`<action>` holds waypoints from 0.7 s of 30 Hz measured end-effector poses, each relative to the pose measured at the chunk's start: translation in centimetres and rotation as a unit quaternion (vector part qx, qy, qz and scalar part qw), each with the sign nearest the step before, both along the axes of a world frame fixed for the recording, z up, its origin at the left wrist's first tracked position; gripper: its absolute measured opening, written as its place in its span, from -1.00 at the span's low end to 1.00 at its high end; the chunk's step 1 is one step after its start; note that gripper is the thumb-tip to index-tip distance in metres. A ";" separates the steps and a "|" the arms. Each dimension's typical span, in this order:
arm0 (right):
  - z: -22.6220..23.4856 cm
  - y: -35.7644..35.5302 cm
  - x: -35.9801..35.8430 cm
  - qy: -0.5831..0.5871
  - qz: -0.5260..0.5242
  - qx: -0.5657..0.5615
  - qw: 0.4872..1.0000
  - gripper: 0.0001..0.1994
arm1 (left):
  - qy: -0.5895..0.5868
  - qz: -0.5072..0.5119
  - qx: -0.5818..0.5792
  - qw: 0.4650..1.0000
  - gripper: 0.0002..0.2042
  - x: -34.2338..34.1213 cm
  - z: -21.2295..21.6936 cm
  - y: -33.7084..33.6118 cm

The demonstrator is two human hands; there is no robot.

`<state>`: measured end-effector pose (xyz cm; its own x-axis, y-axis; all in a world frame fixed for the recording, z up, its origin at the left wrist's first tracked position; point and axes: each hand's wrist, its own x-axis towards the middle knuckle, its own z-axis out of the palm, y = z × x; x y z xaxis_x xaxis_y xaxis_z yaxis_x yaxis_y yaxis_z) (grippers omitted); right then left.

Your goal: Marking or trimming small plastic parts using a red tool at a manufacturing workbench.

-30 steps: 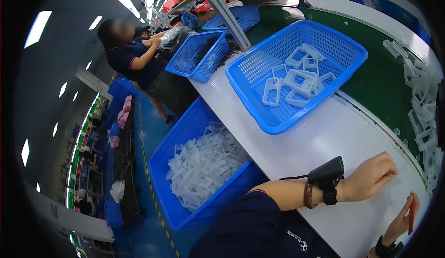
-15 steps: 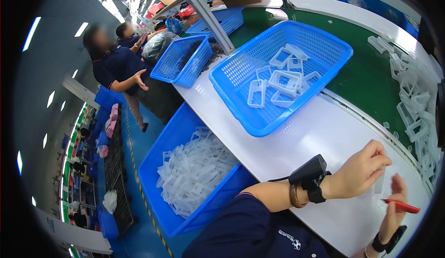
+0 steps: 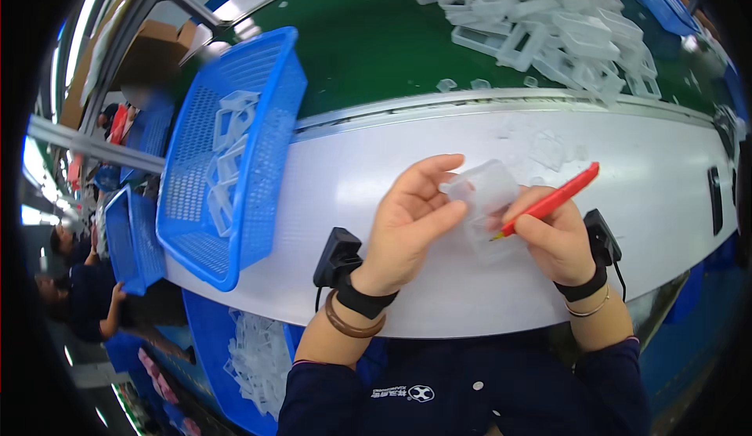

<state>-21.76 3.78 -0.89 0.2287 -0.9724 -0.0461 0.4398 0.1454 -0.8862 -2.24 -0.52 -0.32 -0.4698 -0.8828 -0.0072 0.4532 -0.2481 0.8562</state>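
A translucent white plastic box-like part (image 3: 492, 187) is held above the white tabletop, in front of me. My left hand (image 3: 415, 217) grips its left side between thumb and fingers. In my right hand (image 3: 554, 236) is a red pen-shaped tool (image 3: 558, 199) with a thin yellowish tip. The tip points down and left, close to the part's lower edge. Some right fingers are at the part's right side; whether they also grip it I cannot tell. Small clear plastic scraps (image 3: 548, 150) lie on the table beyond my hands.
A blue perforated basket (image 3: 286, 83) with several translucent frames stands on the left. Many more parts (image 3: 540, 25) are heaped on the green surface (image 3: 352, 60) beyond the metal rail. Lower left, a large blue bin (image 3: 207, 342) holds a pile of similar pieces. People (image 3: 94, 295) stand far left.
My view has swung right, so the basket now appears farther left. My left hand has come down from its raised position; both hands are now together at the plastic part, the red tool still in the right.
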 end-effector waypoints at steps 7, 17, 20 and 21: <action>1.0 -0.4 0.2 0.282 -0.160 -0.249 0.913 -0.89 | -0.009 0.002 0.054 0.999 -0.67 -0.1 0.0 -0.1; 0.3 -0.4 0.4 0.292 -0.161 -0.274 0.902 -0.86 | -0.044 -0.018 -0.018 0.999 -0.68 -0.6 0.2 0.9; 0.4 -0.4 0.3 0.294 -0.156 -0.271 0.903 -0.87 | -0.049 -0.020 -0.024 0.998 -0.68 -0.6 0.3 0.9; 0.4 -0.4 0.3 0.295 -0.154 -0.271 0.903 -0.87 | -0.049 -0.020 -0.023 0.998 -0.68 -0.6 0.3 0.9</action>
